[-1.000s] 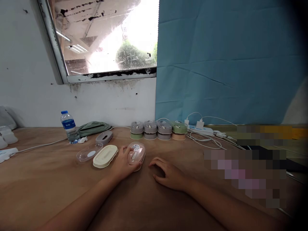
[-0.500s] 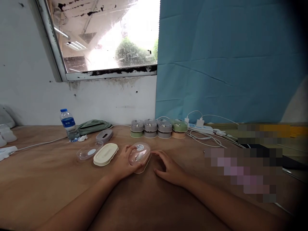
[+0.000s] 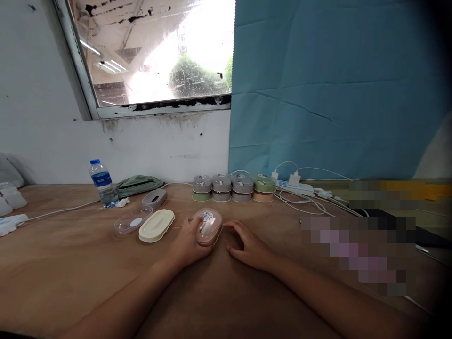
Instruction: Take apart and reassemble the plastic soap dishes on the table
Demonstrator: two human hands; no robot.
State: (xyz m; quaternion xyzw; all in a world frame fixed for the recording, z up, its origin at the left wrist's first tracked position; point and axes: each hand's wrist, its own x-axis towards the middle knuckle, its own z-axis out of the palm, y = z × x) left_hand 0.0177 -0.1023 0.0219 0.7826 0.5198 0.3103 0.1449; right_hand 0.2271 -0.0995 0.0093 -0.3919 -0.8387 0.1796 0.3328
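Note:
A pink oval plastic box [image 3: 211,229] with a clear lid and a round white label lies on the table in front of me. My left hand [image 3: 192,242] grips it from the left, fingers over the far side and thumb along the near edge. Just right of the box is my right hand [image 3: 247,247], its fingers curved and apart, holding nothing; its fingertips come close to the box's edge. To the left lie a cream oval tray [image 3: 157,226], a clear oval lid [image 3: 123,222] with a white label, and a grey oval lid [image 3: 154,199] with a slot.
Several oval boxes [image 3: 242,188] stand stacked in a row near the wall. A water bottle [image 3: 103,183] and a green pouch [image 3: 138,185] are at the back left. White cables [image 3: 307,203] and a power strip [image 3: 295,188] lie at the back right.
My left hand's thumb has shifted nearer to me along the pink box's edge, and its fingers have drawn back on the lid. The right hand stays almost still.

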